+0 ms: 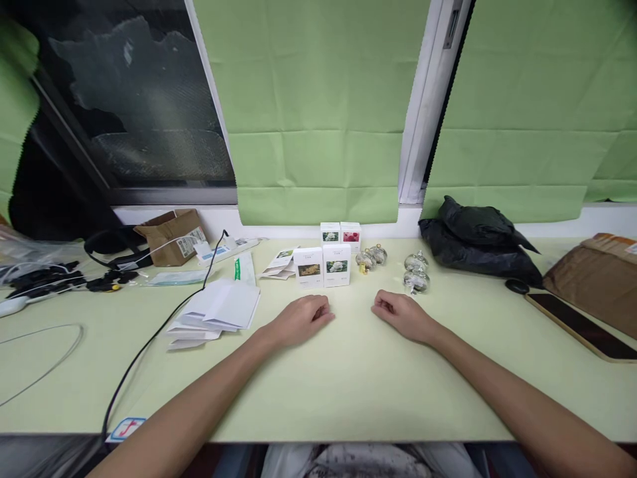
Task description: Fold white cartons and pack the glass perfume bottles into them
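My left hand (302,320) rests on the table, its fingers curled in a loose fist with nothing showing in them. Just beyond it stand a white box with a yellow flower picture (309,268) and a white box with a white flower picture (337,265). Behind these are two smaller boxes, one with a white flower (330,232) and one with a red flower (351,236). My right hand (404,315) also lies curled on the table, apart from everything. Small ornate glass bottles (416,281) sit past it, and more bottles (377,254) lie beside the boxes.
Folded white papers (219,307), a black cable (164,323) and an open cardboard box (172,238) are on the left. A black plastic bag (478,242), a tablet (584,325) and a brown package (600,279) occupy the right. Green curtains (318,119) hang behind the table (368,392).
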{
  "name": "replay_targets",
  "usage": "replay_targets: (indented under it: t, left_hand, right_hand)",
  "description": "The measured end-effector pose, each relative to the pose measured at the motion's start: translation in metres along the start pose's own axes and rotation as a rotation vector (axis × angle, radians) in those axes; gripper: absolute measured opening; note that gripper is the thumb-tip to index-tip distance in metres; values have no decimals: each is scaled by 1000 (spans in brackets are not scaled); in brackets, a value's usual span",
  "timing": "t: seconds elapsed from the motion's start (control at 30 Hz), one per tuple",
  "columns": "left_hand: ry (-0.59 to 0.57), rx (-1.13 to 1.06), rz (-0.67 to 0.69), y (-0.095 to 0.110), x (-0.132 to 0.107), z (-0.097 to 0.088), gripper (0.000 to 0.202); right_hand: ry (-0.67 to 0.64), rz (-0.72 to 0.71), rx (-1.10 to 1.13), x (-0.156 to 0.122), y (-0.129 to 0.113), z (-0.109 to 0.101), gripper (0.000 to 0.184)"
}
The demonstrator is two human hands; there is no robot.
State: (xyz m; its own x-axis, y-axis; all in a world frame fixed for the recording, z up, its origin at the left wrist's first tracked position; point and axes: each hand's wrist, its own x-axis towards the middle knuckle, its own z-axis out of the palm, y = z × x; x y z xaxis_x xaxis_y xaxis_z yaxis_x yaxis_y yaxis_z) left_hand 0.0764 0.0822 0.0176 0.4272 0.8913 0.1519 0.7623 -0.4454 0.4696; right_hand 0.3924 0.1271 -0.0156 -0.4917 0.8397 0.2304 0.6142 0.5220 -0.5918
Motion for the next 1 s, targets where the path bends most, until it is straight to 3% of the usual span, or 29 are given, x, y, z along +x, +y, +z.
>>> replay_targets:
  t: [0.43, 0.5, 0.57, 0.67, 0.73, 0.87, 1.0]
  left_hand:
    - [3, 51, 63, -2, 0, -4, 31]
    - [78, 138, 114, -2, 0, -15, 37]
    - [236, 288, 105, -4, 0, -35, 44]
    - [498, 551, -194, -11, -7, -71, 44]
    - [547, 720, -483, -21, -16, -90, 43]
    - [345, 824, -822, -49, -32, -103, 61]
    - [116, 730, -951, -65, -34, -99, 84]
  right_hand:
    - [-19, 5, 35, -1, 0, -1, 22]
    - [-23, 5, 33, -1, 0, -1, 22]
    - [-26, 6, 35, -1, 1, -1, 21]
    - [-29, 5, 39, -1, 1, -1, 21]
    - [-28, 3, 40, -1, 1, -1, 22]
    - [-26, 9, 40, -2, -2, -2, 22]
    - [-37, 21, 42, -3, -4, -4, 22]
